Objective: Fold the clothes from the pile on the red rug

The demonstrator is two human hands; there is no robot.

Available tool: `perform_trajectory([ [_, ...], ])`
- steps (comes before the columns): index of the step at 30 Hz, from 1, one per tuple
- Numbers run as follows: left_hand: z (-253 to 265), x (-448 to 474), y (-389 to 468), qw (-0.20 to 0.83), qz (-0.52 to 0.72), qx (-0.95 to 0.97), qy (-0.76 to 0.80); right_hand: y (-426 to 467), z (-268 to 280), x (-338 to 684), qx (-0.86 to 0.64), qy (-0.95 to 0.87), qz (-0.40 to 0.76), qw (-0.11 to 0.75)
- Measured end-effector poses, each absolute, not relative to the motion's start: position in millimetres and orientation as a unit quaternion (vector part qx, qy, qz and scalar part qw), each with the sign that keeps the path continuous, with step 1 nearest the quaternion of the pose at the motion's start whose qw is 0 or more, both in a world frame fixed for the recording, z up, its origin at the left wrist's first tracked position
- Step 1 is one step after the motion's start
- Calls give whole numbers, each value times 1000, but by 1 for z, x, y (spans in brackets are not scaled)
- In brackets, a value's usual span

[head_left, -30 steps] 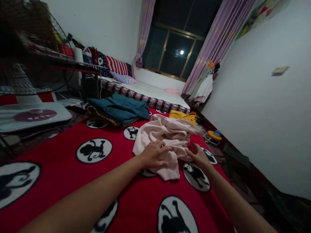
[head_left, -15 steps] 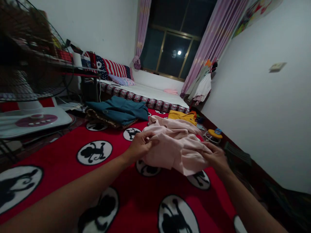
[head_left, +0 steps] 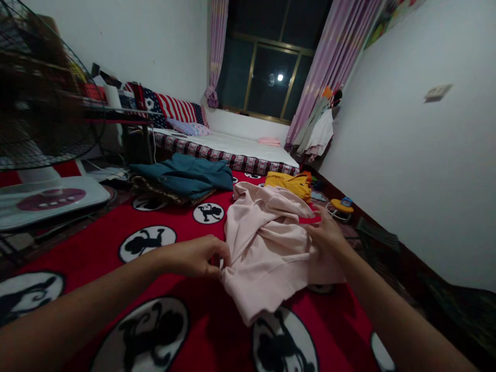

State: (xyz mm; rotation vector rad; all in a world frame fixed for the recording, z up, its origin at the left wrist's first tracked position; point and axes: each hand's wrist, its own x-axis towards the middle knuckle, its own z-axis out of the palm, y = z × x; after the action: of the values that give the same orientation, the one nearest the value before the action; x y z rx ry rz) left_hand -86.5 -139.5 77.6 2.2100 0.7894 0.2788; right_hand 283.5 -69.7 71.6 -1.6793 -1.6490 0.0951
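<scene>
A pale pink sweatshirt [head_left: 267,248] lies rumpled on the red sheet, its hem band towards me. My left hand [head_left: 205,257] pinches its left edge close to the hem, thumb and fingers closed on the cloth. On the other side, my right hand [head_left: 327,230] grips the right edge; its fingertips are partly hidden by cloth. Just beyond the sweatshirt is a yellow garment [head_left: 289,182]. A folded teal garment [head_left: 189,175] rests on a brown patterned cloth [head_left: 163,191] to the left.
The red sheet [head_left: 96,276] bears white circles with black monkey figures. At left stands a fan [head_left: 50,194] beside a cluttered desk [head_left: 116,116]. Another bed [head_left: 240,147] is under the window. A yellow-topped stool [head_left: 341,205] stands at right, with clothes [head_left: 320,134] hanging by the curtain.
My left hand has moved down and left, drawing the sweatshirt's hem corner nearer to me. My right hand has shifted up and slightly left. The sweatshirt lies more spread out.
</scene>
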Motion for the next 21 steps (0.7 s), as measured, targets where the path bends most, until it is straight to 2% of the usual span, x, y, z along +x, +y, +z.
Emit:
perform_trajectory([
  [2, 84, -76, -148, 355, 93, 885, 285, -55, 65, 269, -652, -650, 40, 388],
  [3, 87, -72, -153, 347, 90, 892, 274, -50, 62, 262, -656, -661, 36, 363],
  [5, 90, -65, -164, 333, 94, 902, 259, -42, 58, 251, -679, -681, 14, 275],
  [8, 95, -64, -180, 310, 110, 909, 256, -34, 68, 238, -674, -733, -40, 88],
  [10, 99, -64, -190, 301, 112, 913, 250, -27, 91, 228, -662, -744, -85, 27],
  [12, 103, -63, -195, 303, 115, 917, 233, -18, 121, 210, -677, -723, -121, 62],
  [14, 105, -54, -197, 308, 137, 918, 210, -14, 148, 178, -680, -702, -125, 173],
  [16, 102, -38, -193, 296, 180, 918, 192, -19, 163, 134, -601, -734, -75, 308],
  [17, 98, -28, -190, 281, 200, 919, 190, -26, 165, 109, -530, -776, -2, 344],
  [19, 85, -10, -180, 228, 226, 924, 208, -45, 161, 67, -356, -853, 154, 349],
  [21, 66, 0, -167, 163, 230, 927, 248, -64, 150, 46, -215, -896, 247, 300],
])
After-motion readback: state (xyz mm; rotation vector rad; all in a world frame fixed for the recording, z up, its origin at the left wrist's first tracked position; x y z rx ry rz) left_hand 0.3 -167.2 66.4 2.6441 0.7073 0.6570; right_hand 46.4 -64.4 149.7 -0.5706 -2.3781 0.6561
